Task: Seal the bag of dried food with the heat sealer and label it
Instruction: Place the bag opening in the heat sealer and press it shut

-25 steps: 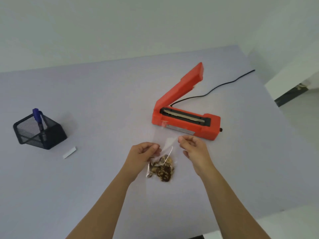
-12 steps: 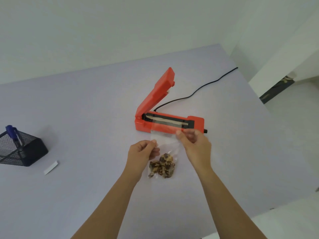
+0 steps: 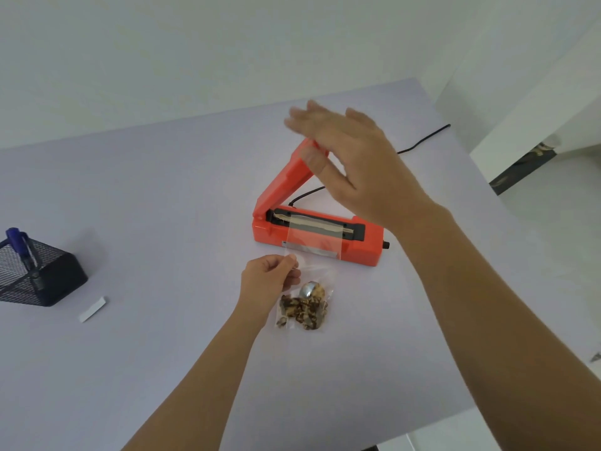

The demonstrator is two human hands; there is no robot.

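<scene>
A clear plastic bag point(image 3: 312, 255) with brown dried food point(image 3: 302, 309) at its bottom lies on the table, and its open top edge rests across the sealing strip of the orange heat sealer point(image 3: 364, 252). The sealer's lid point(image 3: 286, 180) stands raised. My left hand point(image 3: 270, 281) pinches the bag's left edge just in front of the sealer. My right hand point(image 3: 348, 157) hovers open, fingers spread, over the raised end of the lid, holding nothing. A small white label point(image 3: 92, 309) lies on the table to the left.
A black mesh pen holder point(image 3: 35, 275) with a blue pen point(image 3: 18, 242) stands at the left edge. The sealer's black cord point(image 3: 422, 141) runs to the table's back right corner. The grey table point(image 3: 162, 206) ends close on the right and front.
My right hand let go of the bag's top and rose over the sealer's lid. The bag's top edge now lies on the sealing strip. My left hand keeps its pinch.
</scene>
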